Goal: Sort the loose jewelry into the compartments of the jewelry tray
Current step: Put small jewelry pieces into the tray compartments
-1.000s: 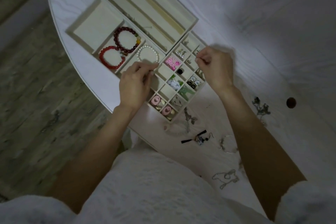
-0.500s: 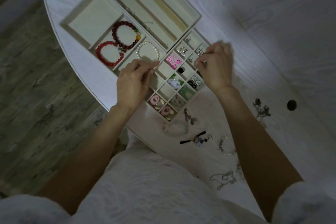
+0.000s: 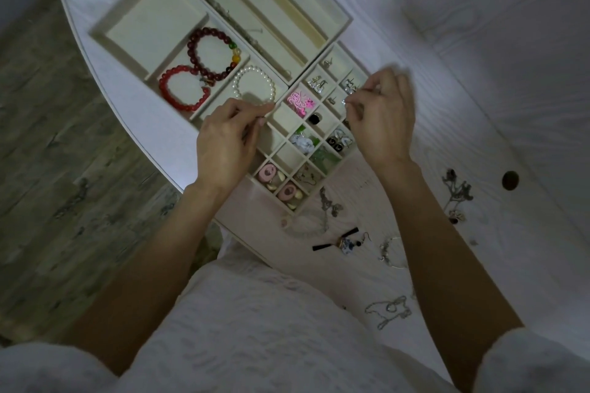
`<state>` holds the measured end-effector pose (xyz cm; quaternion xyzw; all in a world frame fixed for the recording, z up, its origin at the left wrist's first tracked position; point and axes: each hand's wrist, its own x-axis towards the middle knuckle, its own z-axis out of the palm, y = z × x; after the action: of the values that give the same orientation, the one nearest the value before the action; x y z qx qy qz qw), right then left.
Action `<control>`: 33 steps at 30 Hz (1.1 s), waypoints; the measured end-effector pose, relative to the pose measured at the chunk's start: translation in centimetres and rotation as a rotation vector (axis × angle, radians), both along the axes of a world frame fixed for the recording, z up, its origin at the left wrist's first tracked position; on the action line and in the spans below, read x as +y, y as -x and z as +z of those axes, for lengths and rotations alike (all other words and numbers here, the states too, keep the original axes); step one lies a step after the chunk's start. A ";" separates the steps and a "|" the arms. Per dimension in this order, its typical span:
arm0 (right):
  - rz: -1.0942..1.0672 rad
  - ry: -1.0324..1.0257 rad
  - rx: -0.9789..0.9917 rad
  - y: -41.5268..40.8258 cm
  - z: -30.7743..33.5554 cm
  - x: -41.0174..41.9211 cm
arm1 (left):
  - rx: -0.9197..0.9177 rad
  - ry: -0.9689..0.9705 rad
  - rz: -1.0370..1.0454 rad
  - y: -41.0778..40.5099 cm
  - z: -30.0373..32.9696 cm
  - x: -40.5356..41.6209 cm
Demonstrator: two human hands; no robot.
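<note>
Hands pinch over tray [image 3: 105, 32] (contents unclear); pale table [image 3: 479, 41]; grey plank floor [image 3: 48, 169].

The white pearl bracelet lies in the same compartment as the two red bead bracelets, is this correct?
Not correct. In the head view the white pearl bracelet lies in its own compartment, next to the one holding the two red bead bracelets, with a divider wall between them.

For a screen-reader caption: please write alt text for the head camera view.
Two bare hands, left hand and right hand, hover with pinched fingers over a cream jewelry tray on a white table, its compartments holding bead bracelets and earrings. Loose chains lie near the table's front edge.
</note>
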<state>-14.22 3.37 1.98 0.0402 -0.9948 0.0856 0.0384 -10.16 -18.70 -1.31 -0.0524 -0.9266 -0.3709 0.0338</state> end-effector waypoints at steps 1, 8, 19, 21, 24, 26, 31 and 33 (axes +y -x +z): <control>0.006 -0.030 -0.002 0.0 -0.2 -0.1 | -0.002 -0.001 0.000 0.0 0.0 0.0; -0.064 -0.091 -0.022 -0.5 -0.9 -0.7 | -0.008 0.000 0.004 -0.1 0.0 0.0; -0.255 -0.078 0.009 -0.4 -1.3 -2.0 | 0.002 -0.034 0.010 -0.1 -0.3 -0.1; -0.280 -0.022 -0.032 -0.3 -1.0 -1.9 | 0.003 -0.030 0.006 -0.1 -0.3 -0.1; -0.261 0.006 -0.122 -0.3 -1.0 -1.6 | 0.004 -0.021 0.004 -0.1 -0.4 -0.2; -0.234 -0.033 -0.137 -0.3 -1.1 -1.5 | 0.010 -0.024 0.003 -0.1 -0.5 -0.2; -0.279 -0.088 -0.093 -0.1 -1.1 -1.8 | 0.012 -0.030 0.007 -0.1 -0.4 -0.1; -0.295 -0.090 -0.054 -0.2 -1.3 -2.0 | 0.009 -0.028 0.010 -0.1 -0.4 -0.1</control>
<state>-14.04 1.34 0.70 -0.1071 -0.9934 0.0353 0.0218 -10.02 -18.82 -1.75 -0.0491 -0.9213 -0.3836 0.0407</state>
